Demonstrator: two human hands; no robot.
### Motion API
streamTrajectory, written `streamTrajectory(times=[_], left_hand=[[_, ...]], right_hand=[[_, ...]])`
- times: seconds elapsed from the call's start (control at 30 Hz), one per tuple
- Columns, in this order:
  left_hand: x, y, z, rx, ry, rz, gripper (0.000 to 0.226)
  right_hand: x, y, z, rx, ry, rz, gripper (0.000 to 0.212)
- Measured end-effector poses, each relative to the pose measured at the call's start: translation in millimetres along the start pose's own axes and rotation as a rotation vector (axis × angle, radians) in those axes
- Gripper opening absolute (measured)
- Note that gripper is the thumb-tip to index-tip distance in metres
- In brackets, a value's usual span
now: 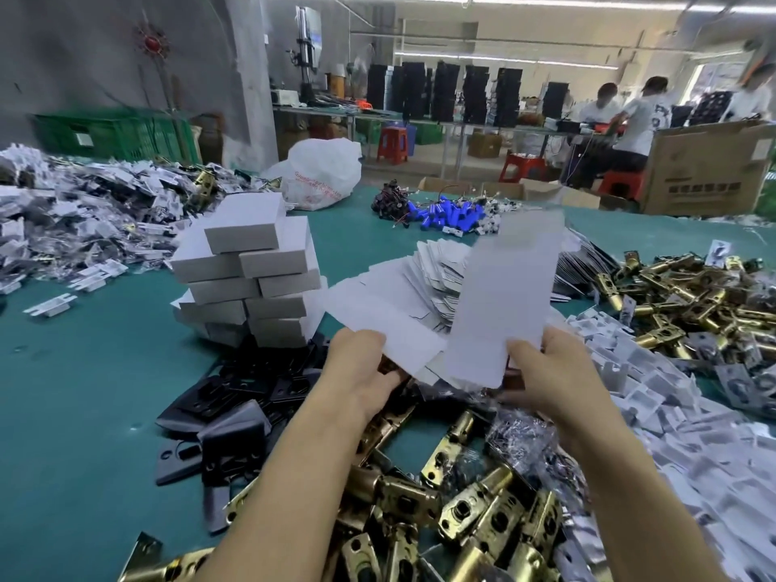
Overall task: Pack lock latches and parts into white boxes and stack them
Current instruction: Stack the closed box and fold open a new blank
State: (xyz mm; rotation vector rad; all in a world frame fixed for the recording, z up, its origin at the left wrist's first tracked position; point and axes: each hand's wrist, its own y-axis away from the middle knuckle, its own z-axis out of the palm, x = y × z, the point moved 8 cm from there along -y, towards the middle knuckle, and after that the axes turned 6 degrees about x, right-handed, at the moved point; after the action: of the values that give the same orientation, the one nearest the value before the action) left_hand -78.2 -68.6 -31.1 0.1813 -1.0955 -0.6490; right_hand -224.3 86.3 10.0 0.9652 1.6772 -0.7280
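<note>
Box blank (504, 296) pinched above right hand (554, 375); second blank (378, 312), left hand (357, 371).

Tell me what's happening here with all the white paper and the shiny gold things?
Someone is packing lock parts at a green table. The left hand pinches a flat white sheet, and the right hand holds a taller white sheet, which is blurry. Both look like boxes not folded yet. Closed white boxes sit stacked to the left. Gold latches lie in a heap just below the hands.
</note>
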Motion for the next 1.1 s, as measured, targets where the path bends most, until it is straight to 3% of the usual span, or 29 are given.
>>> streamTrajectory(times=[0.1,0.17,0.27,0.37,0.47,0.53,0.67,0.77,0.87,0.93,1.03,1.1], left_hand=[[-6,0,3,-0.008,-0.087,-0.013,0.041],[3,-2,-4,0.074,-0.109,0.096,0.049],[24,5,-9,0.154,-0.246,0.338,0.069],[34,16,1,0.097,-0.319,0.461,0.058],[23,21,18,-0.060,-0.229,0.312,0.044],[13,27,29,-0.208,-0.061,0.164,0.037],[8,39,39,-0.481,0.275,-0.061,0.095],[17,43,44,-0.568,0.343,-0.015,0.103],[17,44,42,-0.534,0.344,0.015,0.112],[18,42,37,-0.477,0.310,0.030,0.102],[14,36,31,-0.342,0.282,0.006,0.080],[12,30,23,-0.212,0.258,-0.006,0.079]], right_hand=[[14,1,11,-0.115,0.071,0.083,0.013],[12,0,13,-0.143,0.062,0.064,0.017],[6,-1,8,-0.109,-0.090,0.077,0.018],[-1,1,13,-0.174,-0.311,0.109,0.017],[-10,15,29,-0.431,-0.401,0.137,0.015],[-14,26,39,-0.593,-0.372,0.134,0.027],[-17,39,49,-0.663,-0.353,0.184,0.041],[-13,40,54,-0.588,-0.354,0.223,0.031],[-12,39,56,-0.511,-0.328,0.243,0.027],[-13,40,55,-0.484,-0.257,0.212,0.029],[-21,42,52,-0.467,0.059,0.014,0.031],[-33,43,48,-0.435,0.266,-0.191,0.051]])
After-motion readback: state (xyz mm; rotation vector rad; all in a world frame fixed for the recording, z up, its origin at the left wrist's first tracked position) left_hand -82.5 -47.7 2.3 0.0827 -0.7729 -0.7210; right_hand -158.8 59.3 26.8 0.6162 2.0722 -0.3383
